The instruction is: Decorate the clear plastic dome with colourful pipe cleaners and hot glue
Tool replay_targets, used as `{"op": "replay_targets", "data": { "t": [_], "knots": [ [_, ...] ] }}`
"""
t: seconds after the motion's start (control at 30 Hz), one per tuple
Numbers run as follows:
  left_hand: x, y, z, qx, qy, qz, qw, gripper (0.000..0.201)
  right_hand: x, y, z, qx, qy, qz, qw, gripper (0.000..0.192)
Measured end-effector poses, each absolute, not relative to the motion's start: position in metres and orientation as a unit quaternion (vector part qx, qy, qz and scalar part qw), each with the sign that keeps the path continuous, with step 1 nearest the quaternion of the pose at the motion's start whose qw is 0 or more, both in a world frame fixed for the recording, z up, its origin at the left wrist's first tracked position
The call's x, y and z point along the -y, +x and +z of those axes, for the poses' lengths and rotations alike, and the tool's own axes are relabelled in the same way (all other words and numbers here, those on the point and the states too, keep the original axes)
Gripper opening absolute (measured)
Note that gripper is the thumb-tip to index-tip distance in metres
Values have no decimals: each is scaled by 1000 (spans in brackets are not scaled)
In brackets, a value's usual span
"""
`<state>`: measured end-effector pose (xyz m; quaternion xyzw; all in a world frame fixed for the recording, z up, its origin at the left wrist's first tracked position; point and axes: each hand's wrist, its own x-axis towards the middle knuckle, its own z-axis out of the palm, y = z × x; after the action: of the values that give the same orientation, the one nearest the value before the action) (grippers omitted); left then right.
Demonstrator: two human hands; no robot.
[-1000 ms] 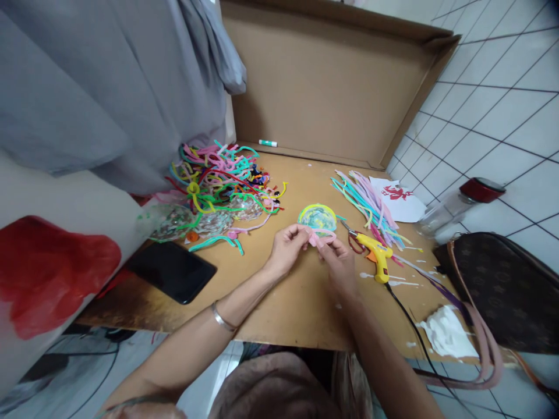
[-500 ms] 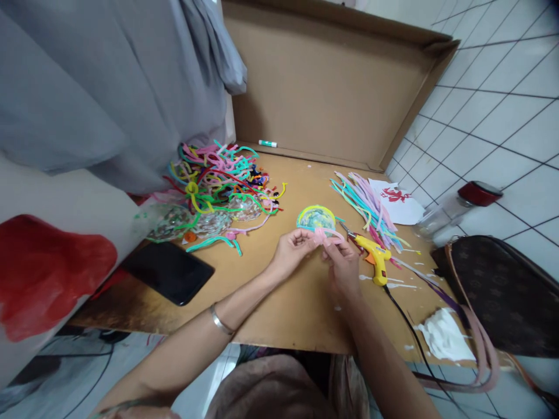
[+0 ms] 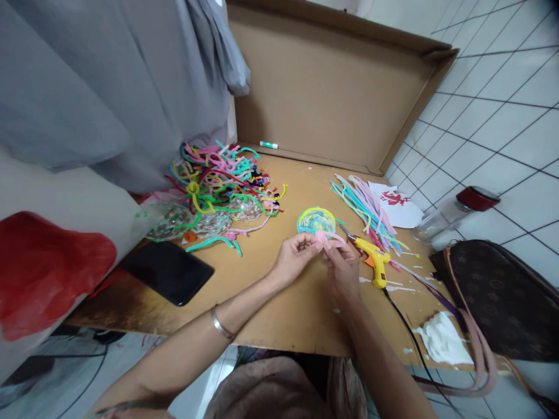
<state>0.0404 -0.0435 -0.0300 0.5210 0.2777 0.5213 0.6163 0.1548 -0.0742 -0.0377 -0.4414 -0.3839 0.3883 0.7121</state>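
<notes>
Between both hands is a pink pipe cleaner [image 3: 335, 237], coiled at one end and curving in a loop to the right. My left hand [image 3: 296, 256] pinches the coiled part with thumb and forefinger. My right hand [image 3: 343, 266] is closed on the same pipe cleaner from the other side. Just beyond them lies a round disc with a yellow and turquoise edge [image 3: 317, 210]; its near rim is partly behind my fingers. To the right of my right hand lies a yellow glue gun [image 3: 373, 256], nozzle toward the disc.
A tangled heap of coloured pipe cleaners [image 3: 218, 174] fills the back left, near a black phone-like slab [image 3: 172, 272]. Straight pipe cleaners [image 3: 367, 203] lie back right. A bottle [image 3: 454, 212], a brown bag [image 3: 502, 297], white tissue [image 3: 444, 337] and the gun's cord [image 3: 406, 326] occupy the right side.
The pink loop stands a little more open above my right fingers. Both hands keep their pinch in nearly the same place. The view has shifted very slightly.
</notes>
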Motion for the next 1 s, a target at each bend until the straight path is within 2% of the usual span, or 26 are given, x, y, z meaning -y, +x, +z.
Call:
{"op": "replay_targets", "data": {
  "t": [0.23,0.83,1.0],
  "knots": [
    [45,38,-24,-305,507,521,615,41,76,149,-32,425,-459,360,693,15],
    [41,37,-29,-300,485,503,649,37,78,147,-35,506,-492,247,664,20],
    [41,39,-29,-283,465,500,673,43,77,148,-35,500,-473,271,673,19]
  ]
}}
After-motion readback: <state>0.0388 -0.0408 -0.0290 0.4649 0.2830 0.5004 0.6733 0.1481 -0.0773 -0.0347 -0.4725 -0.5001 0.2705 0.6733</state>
